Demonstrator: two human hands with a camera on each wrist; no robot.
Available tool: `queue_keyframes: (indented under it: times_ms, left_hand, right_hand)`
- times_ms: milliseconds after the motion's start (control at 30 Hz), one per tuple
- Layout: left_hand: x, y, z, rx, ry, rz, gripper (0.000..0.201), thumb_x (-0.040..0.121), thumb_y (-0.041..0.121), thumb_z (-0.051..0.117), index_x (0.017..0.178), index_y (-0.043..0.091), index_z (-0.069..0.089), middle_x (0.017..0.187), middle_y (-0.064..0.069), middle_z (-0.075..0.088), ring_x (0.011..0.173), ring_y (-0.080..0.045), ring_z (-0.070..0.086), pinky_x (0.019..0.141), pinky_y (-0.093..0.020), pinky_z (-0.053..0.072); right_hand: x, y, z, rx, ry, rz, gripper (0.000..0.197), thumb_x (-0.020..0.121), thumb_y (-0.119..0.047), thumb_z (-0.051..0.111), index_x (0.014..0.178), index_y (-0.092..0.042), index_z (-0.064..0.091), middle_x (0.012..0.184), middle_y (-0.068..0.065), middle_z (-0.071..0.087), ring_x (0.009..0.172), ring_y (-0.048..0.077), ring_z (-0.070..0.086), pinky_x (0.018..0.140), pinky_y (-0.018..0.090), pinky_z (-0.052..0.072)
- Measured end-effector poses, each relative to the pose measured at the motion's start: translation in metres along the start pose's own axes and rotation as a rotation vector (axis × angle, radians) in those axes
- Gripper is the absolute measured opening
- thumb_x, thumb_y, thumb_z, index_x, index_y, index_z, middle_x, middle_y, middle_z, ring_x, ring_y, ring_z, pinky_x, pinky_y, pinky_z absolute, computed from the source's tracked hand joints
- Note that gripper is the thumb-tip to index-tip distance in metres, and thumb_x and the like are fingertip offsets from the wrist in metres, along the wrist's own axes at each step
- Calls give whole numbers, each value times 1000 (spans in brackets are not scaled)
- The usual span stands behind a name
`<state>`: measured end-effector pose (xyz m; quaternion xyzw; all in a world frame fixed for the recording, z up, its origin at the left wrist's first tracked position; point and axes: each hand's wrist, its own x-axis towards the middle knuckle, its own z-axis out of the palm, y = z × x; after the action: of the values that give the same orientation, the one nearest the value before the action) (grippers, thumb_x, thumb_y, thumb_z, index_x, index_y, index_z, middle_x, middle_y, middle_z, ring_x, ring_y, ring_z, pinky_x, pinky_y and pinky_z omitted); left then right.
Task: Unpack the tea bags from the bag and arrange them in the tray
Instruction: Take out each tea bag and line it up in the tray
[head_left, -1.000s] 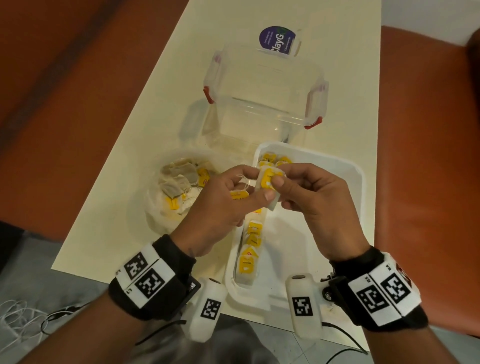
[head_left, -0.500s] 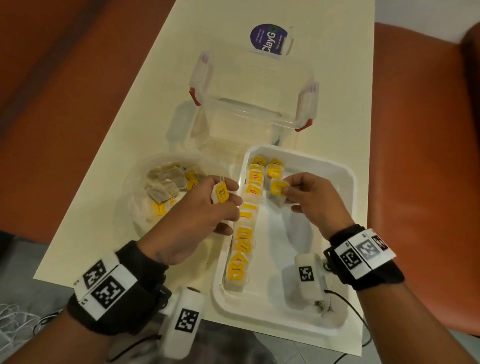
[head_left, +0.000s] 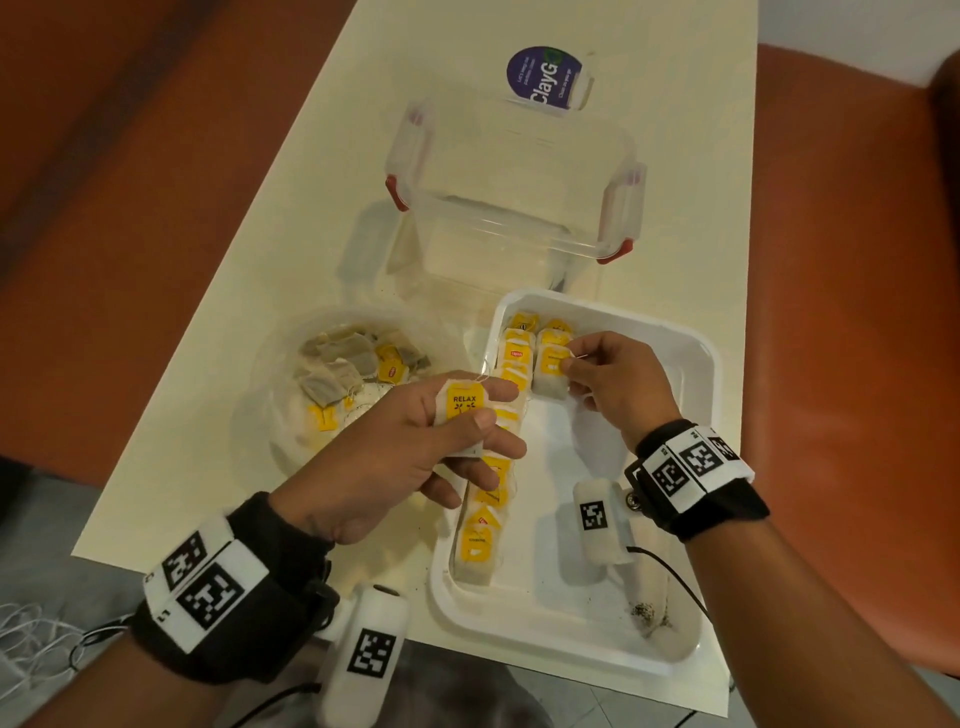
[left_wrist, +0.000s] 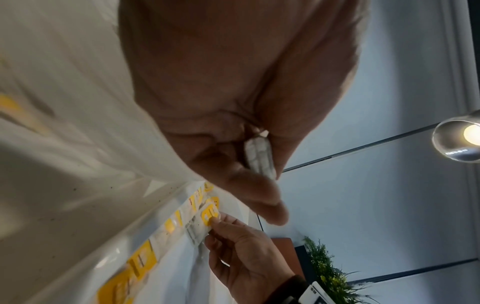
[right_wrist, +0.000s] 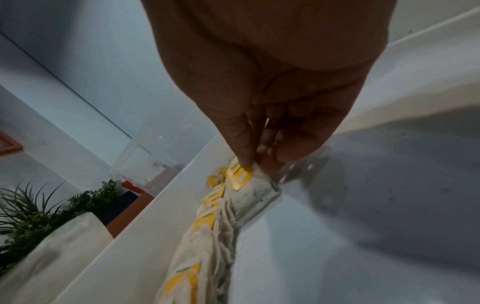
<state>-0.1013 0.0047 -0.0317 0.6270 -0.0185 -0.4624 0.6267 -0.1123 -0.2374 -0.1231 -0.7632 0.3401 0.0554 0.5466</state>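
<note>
A white tray (head_left: 696, 364) lies on the table with a row of yellow-tagged tea bags (head_left: 483, 535) along its left side and a short second row at the far end. My right hand (head_left: 574, 366) pinches a tea bag (head_left: 551, 371) that sits low in that second row; the same tea bag (right_wrist: 255, 193) shows under the fingertips in the right wrist view. My left hand (head_left: 467, 415) pinches another tea bag (head_left: 460, 410) with a "RELAX" tag, above the tray's left rim. A clear plastic bag (head_left: 291, 395) of loose tea bags (head_left: 353, 364) lies left of the tray.
A clear lidded container (head_left: 519, 208) with red clips stands open behind the tray, a purple-labelled lid (head_left: 545, 78) beyond it. Loose tea grains (head_left: 644, 613) lie in the tray's near right corner. The table's near edge is close; orange seating flanks both sides.
The hands have parted: the right carried its tea bag down into the tray's far second row, while the left drew back toward the tray's left rim with the other one.
</note>
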Motion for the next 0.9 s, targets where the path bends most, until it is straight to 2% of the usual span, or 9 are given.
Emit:
queue_keyframes:
  times_ms: [67,133,233,367,467,567,667,767,900]
  left_hand:
    - [0,0,1,-29,31,-9,20,96,25,58,114,18,55,101,-7,78,70,-15,69,48,-20,45]
    - [2,-1,1,-69,70,-24,21,95,24,61,111,14,51,101,-8,78,68,-15,69,46,-20,43]
    - [4,0,1,-130,131,-27,16,93,22,63,104,14,55,100,-9,78,74,-14,71,52,-20,51]
    - [8,2,2,-100,148,-4,13,90,23,67,94,16,57,97,-6,78,74,-14,72,52,-20,51]
    - [15,3,6,-37,91,23,20,90,21,69,88,18,49,95,-7,79,72,-15,72,51,-20,48]
    - [21,5,13,41,38,46,27,89,22,70,90,19,44,94,-7,79,72,-17,72,53,-23,48]
    - [22,6,20,92,8,60,31,85,22,76,100,19,49,97,-6,78,80,-20,75,57,-28,50]
    - [21,5,21,142,48,70,35,84,26,77,111,22,56,98,1,78,85,-17,76,60,-30,54]
    - [21,2,22,165,110,88,11,88,25,73,96,21,66,90,1,78,77,-14,75,53,-22,48]
  right_hand:
    - [-1,1,1,28,1,3,16,85,-4,70,82,-20,67,65,0,66,60,20,61,66,38,51]
    - [-3,0,1,58,8,15,15,86,-3,69,86,-17,66,67,4,67,64,24,64,70,47,57]
    - [-9,-5,1,103,28,29,14,87,-6,72,94,-15,64,77,8,69,66,25,67,77,52,59]
    - [-39,-25,-4,-32,101,-90,17,90,-28,72,104,-23,65,91,-4,70,71,14,70,70,36,60]
    - [-71,-48,-5,67,-156,-166,13,90,-32,70,100,-23,72,88,-7,71,67,6,62,59,23,51]
    - [-85,-57,-6,47,-378,-201,9,88,-25,73,94,-19,75,82,-6,71,71,8,60,61,23,46]
    - [-84,-57,-11,99,-349,-214,4,89,-16,72,88,-12,72,79,0,70,70,11,59,62,23,46]
    - [-82,-57,-18,122,-283,-229,4,89,-14,71,86,-14,72,73,0,70,70,12,62,64,25,48]
    - [-81,-52,-24,120,-259,-215,2,86,-18,74,85,-18,73,70,-1,71,69,11,66,65,26,50]
